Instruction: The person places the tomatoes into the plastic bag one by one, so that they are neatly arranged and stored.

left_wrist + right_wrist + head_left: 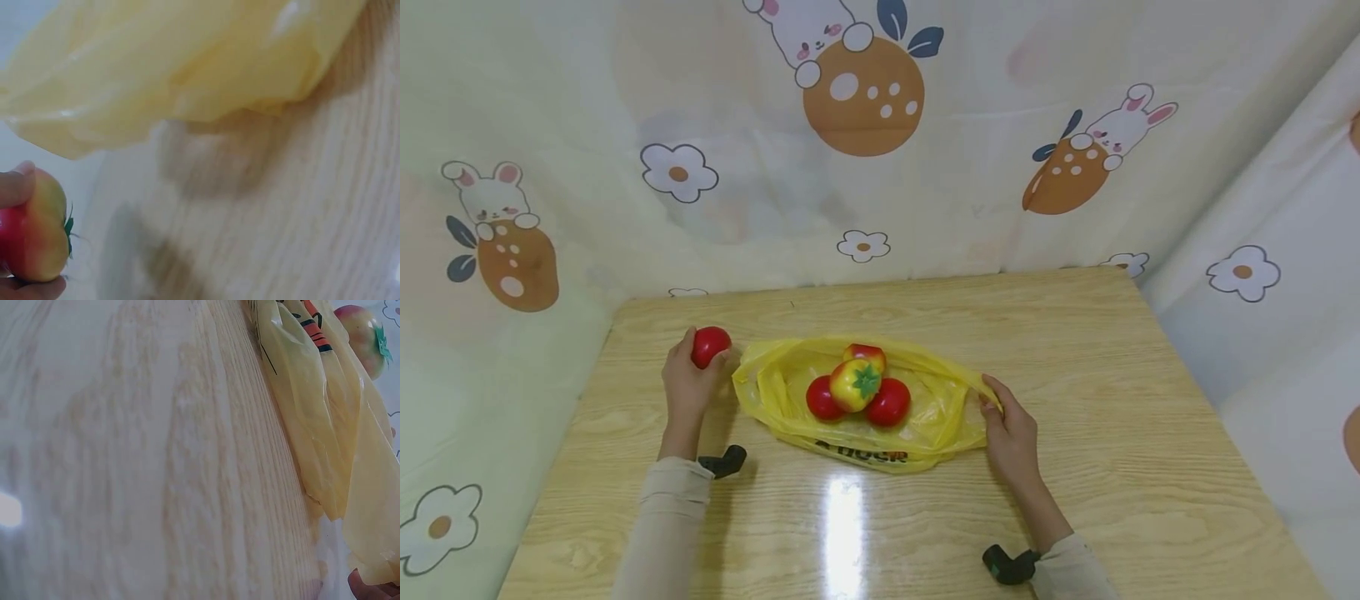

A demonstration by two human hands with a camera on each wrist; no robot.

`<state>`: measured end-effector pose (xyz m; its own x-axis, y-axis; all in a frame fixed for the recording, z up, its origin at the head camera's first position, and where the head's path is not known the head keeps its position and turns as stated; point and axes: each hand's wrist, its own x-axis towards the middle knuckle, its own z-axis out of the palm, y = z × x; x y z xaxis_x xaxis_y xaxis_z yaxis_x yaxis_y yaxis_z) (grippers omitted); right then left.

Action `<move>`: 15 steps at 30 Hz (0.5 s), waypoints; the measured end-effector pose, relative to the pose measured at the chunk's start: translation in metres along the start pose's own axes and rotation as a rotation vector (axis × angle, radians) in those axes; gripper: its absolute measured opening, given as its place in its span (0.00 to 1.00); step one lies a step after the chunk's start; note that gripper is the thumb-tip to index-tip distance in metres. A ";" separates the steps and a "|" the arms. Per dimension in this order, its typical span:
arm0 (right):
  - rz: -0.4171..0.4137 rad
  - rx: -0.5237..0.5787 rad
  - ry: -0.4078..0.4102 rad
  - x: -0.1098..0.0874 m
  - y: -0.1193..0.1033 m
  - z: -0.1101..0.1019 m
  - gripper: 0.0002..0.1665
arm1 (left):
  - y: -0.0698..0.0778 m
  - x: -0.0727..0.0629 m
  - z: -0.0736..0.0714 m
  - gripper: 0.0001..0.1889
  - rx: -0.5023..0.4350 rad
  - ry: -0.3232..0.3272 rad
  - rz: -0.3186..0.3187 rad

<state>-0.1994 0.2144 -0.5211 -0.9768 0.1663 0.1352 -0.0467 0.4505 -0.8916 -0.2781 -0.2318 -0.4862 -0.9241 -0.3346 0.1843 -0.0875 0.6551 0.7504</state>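
Observation:
My left hand (687,382) grips a toy tomato (711,345) beside the left end of a yellow plastic bag (934,408). In the left wrist view this tomato (39,234) is red and yellow with a green leafy top, held between thumb and fingers. At the bag's right end, my right hand (1017,437) pinches the rim. The bag lies with its mouth spread wide. Several red and yellow tomatoes sit together in it, one with a green top (848,388) resting on the others. Only fingertips (369,589) of the right hand show in the right wrist view.
The bag and hands are over a light wooden table (1112,375). Behind it hangs a pale curtain (760,208) printed with rabbits and flowers. Black wrist devices (726,461) stick out beside both sleeves.

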 end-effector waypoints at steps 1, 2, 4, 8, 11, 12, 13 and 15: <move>0.004 0.005 -0.005 0.000 0.000 0.000 0.24 | 0.002 0.000 -0.001 0.35 -0.005 0.012 0.001; 0.005 0.009 -0.013 0.000 0.000 0.000 0.25 | 0.004 0.000 -0.001 0.35 -0.010 0.022 -0.001; 0.013 0.016 -0.021 0.000 -0.001 0.000 0.25 | 0.008 -0.001 -0.003 0.35 -0.019 0.039 -0.010; 0.026 0.016 -0.029 0.000 -0.002 0.000 0.25 | 0.015 -0.002 -0.005 0.35 -0.033 0.077 -0.004; 0.029 0.018 -0.024 0.000 -0.003 0.000 0.25 | 0.021 -0.003 -0.007 0.35 -0.042 0.109 0.023; 0.027 0.021 -0.022 0.000 -0.003 0.000 0.25 | 0.024 -0.002 -0.008 0.35 -0.048 0.122 0.031; 0.027 0.023 -0.018 0.000 -0.003 0.000 0.25 | 0.026 -0.002 -0.008 0.35 -0.052 0.133 0.037; 0.024 0.027 -0.013 0.000 -0.003 0.001 0.25 | 0.031 -0.002 -0.010 0.35 -0.069 0.156 0.047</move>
<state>-0.1997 0.2123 -0.5192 -0.9804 0.1650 0.1076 -0.0283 0.4226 -0.9059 -0.2757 -0.2174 -0.4570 -0.8570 -0.4098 0.3124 -0.0150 0.6259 0.7797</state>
